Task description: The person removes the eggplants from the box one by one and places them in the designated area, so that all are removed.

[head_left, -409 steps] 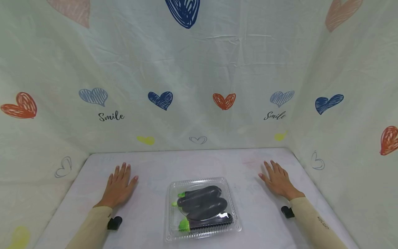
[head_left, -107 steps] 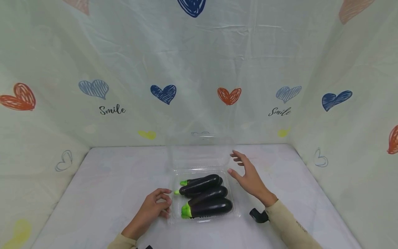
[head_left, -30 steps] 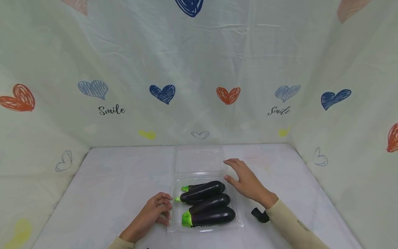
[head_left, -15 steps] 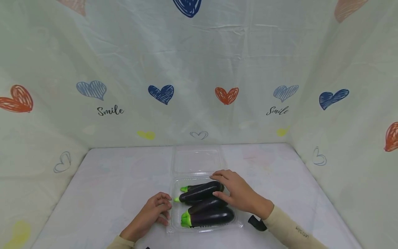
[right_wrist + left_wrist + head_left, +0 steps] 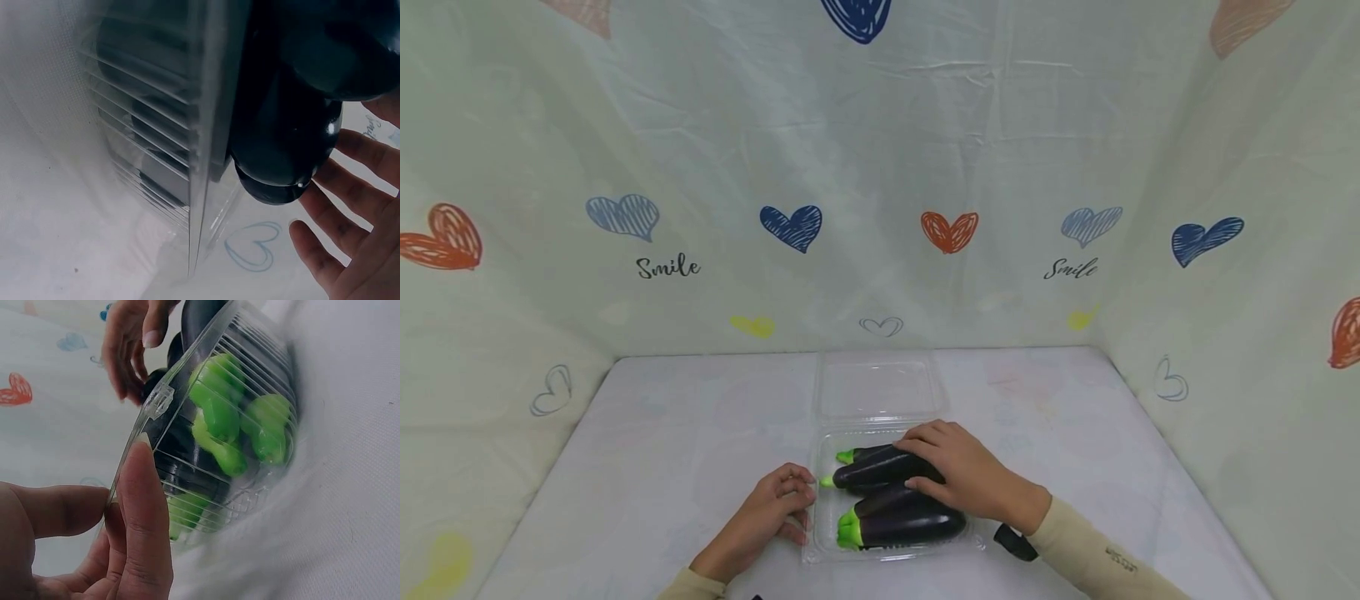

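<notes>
Several dark eggplants (image 5: 910, 523) with green stem ends lie side by side in a clear plastic clamshell box (image 5: 895, 553). Its lid (image 5: 880, 387) is folded back flat behind it. At the box's left side, my left hand (image 5: 767, 512) pinches the rim between thumb and fingers, as the left wrist view shows. My right hand (image 5: 966, 471) spans the thick right ends of the upper eggplants, thumb toward me. Seen from the right wrist, its spread, loosely bent fingers (image 5: 353, 194) reach along the far side of an eggplant (image 5: 284, 131), fingertips right at its skin. The hand hides those ends from above.
The box sits on a white-covered table (image 5: 700, 417). A pale cloth curtain (image 5: 880, 167) printed with hearts and "Smile" rises behind the table and at both sides. A small black piece (image 5: 1015, 542) sits by the right sleeve (image 5: 1097, 550).
Since the first frame, the box has been opened and its lid laid back. Over the last second my right hand has moved left and down from beside the lid onto the eggplants. The left hand stays.
</notes>
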`<state>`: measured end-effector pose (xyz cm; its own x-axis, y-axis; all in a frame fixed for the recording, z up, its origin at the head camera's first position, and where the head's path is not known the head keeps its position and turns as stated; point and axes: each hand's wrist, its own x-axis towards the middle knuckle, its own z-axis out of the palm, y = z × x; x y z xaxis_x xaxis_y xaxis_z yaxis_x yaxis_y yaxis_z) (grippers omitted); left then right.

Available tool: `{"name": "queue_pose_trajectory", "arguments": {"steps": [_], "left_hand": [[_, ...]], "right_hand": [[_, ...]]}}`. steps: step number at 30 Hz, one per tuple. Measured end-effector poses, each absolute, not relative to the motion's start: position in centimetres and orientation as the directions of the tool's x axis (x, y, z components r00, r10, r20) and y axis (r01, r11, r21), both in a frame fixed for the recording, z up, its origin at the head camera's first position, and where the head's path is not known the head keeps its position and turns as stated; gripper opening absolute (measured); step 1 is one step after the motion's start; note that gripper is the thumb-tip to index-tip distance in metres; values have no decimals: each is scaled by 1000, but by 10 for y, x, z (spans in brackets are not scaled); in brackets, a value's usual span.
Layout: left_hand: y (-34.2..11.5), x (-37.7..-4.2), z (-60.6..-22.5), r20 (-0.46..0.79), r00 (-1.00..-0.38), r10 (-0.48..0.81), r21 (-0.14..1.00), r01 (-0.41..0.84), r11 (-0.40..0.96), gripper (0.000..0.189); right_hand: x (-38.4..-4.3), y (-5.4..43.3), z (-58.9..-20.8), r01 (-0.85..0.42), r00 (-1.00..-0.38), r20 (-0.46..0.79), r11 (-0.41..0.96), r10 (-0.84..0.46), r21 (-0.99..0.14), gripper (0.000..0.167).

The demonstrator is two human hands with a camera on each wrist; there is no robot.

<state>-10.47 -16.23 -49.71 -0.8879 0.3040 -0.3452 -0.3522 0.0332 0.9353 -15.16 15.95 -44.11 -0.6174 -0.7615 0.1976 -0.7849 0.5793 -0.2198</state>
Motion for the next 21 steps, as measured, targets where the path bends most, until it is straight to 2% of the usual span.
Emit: {"name": "queue_pose_trajectory", "arguments": {"steps": [10,21], "left_hand": [[-161,-102,-492,-335,-893,301,939,-344,24,24],[-161,-102,-493,-338,-891,305,938,-347,26,22]], "right_hand": [[-155,159,-447,-796,-605,200,584,-771,-157,48],[-157,157,-447,-764,-644,133,626,-753,-156,50]]}}
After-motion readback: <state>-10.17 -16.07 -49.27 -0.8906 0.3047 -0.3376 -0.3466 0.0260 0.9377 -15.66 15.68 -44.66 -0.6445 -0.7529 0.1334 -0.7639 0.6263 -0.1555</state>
